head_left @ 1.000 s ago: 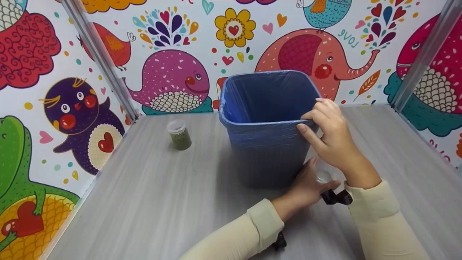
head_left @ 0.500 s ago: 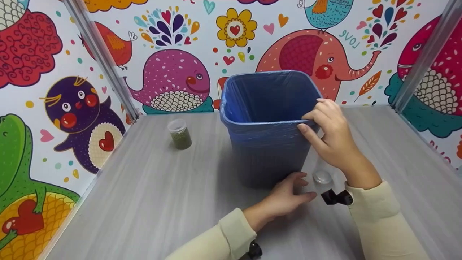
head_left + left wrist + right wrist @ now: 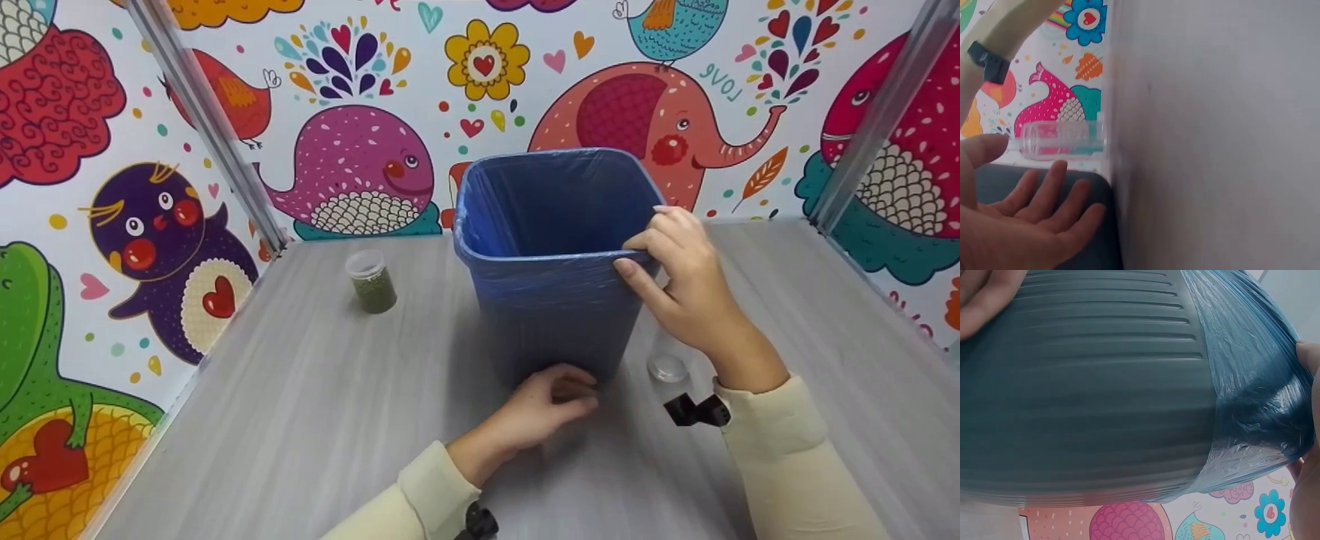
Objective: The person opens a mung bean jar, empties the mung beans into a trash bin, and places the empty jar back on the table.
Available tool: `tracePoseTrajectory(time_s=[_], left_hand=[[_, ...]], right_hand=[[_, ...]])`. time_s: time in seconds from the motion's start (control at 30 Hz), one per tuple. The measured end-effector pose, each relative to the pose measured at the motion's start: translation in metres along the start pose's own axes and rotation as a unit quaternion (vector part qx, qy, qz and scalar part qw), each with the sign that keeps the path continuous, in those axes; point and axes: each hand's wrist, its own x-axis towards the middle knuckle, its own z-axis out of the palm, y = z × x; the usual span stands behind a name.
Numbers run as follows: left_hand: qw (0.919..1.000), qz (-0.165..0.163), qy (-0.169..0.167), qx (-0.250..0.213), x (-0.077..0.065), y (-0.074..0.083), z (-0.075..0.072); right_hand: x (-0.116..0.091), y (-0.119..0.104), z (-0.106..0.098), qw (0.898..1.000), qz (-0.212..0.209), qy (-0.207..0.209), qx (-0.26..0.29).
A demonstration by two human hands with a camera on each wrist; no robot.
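A dark trash can (image 3: 547,315) stands on the table, its rim wrapped in a blue plastic bag (image 3: 555,279). My right hand (image 3: 686,285) holds the rim's near right corner, thumb outside and fingertips over the edge. In the right wrist view the bag (image 3: 1252,382) folds down over the can's ribbed side (image 3: 1100,388). My left hand (image 3: 540,409) hovers low by the can's front with loosely bent fingers and holds nothing. A clear jar (image 3: 667,369) stands upright right of the can; the left wrist view shows the jar (image 3: 1064,140) beyond the fingers.
On the left of the table stands a clear jar of green grains (image 3: 373,283). A patterned wall (image 3: 487,127) encloses the back and sides, with metal posts (image 3: 206,127) at the corners. The grey table (image 3: 300,420) reaches toward the front.
My left hand has drawn away from the clear jar, moving left along the can's front. The right hand stays at the rim, and both jars stand where they were.
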Motion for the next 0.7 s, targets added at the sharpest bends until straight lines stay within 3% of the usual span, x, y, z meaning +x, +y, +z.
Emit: tracePoseTrajectory(time_s=[0.43, 0.7], left_hand=[[0.9975, 0.03, -0.063, 0.014, -0.012, 0.009, -0.069], [0.9912, 0.019, -0.105, 0.078, -0.022, 0.019, -0.122]], right_hand=[[0.001, 0.0, 0.0, 1.0, -0.003, 0.001, 0.001], [0.0, 0.0, 0.0, 1.0, 0.001, -0.001, 0.007]])
